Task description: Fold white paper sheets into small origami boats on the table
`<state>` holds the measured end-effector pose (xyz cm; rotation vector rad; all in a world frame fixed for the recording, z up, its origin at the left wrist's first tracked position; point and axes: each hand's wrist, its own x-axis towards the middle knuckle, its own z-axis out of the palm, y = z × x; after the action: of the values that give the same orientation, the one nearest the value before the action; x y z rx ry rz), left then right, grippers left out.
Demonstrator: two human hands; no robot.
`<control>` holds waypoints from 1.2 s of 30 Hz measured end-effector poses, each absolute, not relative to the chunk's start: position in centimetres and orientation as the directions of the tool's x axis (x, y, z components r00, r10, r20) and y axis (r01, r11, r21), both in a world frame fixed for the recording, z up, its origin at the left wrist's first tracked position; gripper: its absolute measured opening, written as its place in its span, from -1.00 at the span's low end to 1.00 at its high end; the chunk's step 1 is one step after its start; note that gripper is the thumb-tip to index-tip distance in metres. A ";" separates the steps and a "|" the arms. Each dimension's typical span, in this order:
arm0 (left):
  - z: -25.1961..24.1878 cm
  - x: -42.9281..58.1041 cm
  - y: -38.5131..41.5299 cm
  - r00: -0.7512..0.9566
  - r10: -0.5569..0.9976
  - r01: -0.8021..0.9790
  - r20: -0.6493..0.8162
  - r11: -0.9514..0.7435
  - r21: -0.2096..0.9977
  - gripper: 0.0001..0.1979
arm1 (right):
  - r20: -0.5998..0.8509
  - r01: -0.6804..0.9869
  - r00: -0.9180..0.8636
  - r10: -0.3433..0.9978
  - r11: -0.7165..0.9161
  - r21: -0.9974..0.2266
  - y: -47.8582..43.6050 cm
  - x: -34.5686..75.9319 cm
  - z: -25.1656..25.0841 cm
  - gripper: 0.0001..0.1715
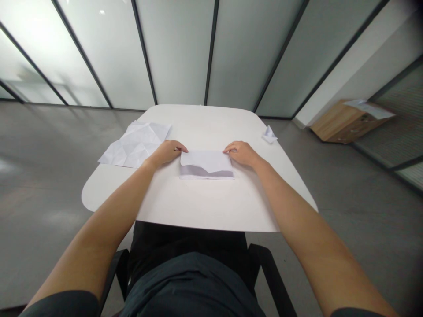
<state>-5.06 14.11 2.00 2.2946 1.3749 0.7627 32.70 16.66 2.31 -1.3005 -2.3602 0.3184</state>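
A folded sheet of white paper [206,160] lies on the white table in front of me, its upper flap slightly raised over the layer below. My left hand [169,152] pinches the paper's far left corner between thumb and fingers. At the far right corner, my right hand [243,152] grips the same sheet with its fingertips. The near edge of the flap curves and stands apart from the lower layer. Both hands rest close to the tabletop.
Creased white sheets [137,143] lie on the table's left side. Near the right edge stands a small folded paper piece [269,134]. The table [205,202] has rounded corners. A wooden cabinet [352,121] with papers on top is on the floor at right, and frosted glass panels [175,53] rise behind.
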 end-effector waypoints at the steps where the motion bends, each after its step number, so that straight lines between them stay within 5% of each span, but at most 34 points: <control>1: 2.1 -5.2 14.1 0.397 0.880 0.692 0.261 -0.474 0.545 -0.66 | 0.258 0.757 -0.482 0.838 0.546 -0.360 16.6 32.6 2.4 -0.66; 7: 2.6 -5.3 14.0 0.475 0.857 0.746 0.203 -0.514 0.424 -0.61 | 0.306 0.751 -0.593 0.745 0.649 -0.124 15.3 30.6 3.2 -0.61; 12: 2.6 -5.0 14.1 0.531 0.822 0.757 0.205 -0.569 0.321 -0.59 | 0.258 0.588 -0.758 0.599 0.799 -0.128 13.8 27.7 2.9 -0.46; 17: 2.1 -4.7 14.1 0.573 0.797 0.765 0.189 -0.603 0.225 -0.53 | 0.111 0.623 -0.761 0.639 0.768 -0.150 13.3 26.4 1.9 -0.30; 25: 2.1 -5.2 14.5 0.628 0.763 0.716 0.152 -0.643 0.270 -0.39 | 0.032 0.665 -0.733 0.679 0.726 -0.177 14.1 27.4 1.9 -0.22; 36: 4.1 -5.4 12.9 0.636 0.756 0.753 -0.152 -0.565 0.338 -0.03 | 0.027 0.671 -0.726 0.688 0.716 -0.195 14.6 27.8 1.7 -0.16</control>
<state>-5.37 12.86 4.10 2.4881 1.1994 0.0140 27.78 14.58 1.66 -1.1193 -2.8190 0.2618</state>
